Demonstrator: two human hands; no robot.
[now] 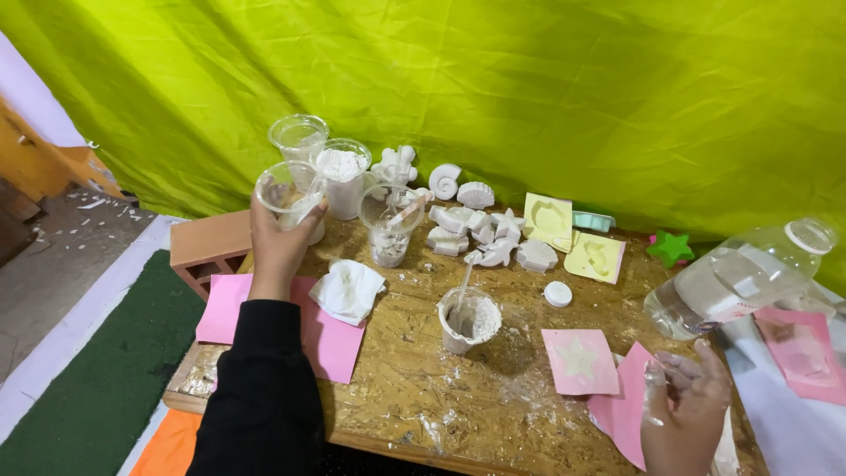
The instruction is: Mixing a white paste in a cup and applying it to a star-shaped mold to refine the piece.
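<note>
Cups (pixel 352 181) crowd back-left; front board (pixel 414 388) open.

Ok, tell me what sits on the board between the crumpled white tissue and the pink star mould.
In the head view, a white-crusted cup with a stir stick stands between the tissue and the pink star mould, with spilled white powder around it.

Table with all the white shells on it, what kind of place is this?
Probably a makeshift craft corner for casting plaster shapes: white shell casts, a cup of white mix, moulds, and a green tarp as backdrop.
</note>
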